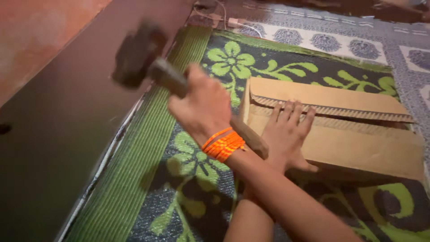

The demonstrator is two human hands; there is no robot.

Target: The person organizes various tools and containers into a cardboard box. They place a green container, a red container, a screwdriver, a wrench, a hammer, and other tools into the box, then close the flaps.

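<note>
A dark board slants across the left of the scene, with a reddish wall beyond it at the far left; a small round hole shows at the board's left edge; just right of the board lies a woven mat, green-striped along its edge and patterned with green flowers on black; a second, blue-grey patterned cloth covers the floor at the far right, and a white cable with a small plug lies at the far edge of the mat.

One cardboard box lies flat on the mat at the right, its corrugated edges showing; its inside cannot be seen.

The right hand, with several orange thread bands round its wrist, is wrapped tight round the wooden handle of one hammer; the hammer's dark head is blurred, raised over the board's right edge, at the far left of the hand; the forearm crosses in front of the other arm. The left hand lies flat on the box, fingers stretched out and slightly spread, pressing the cardboard; it holds nothing.
</note>
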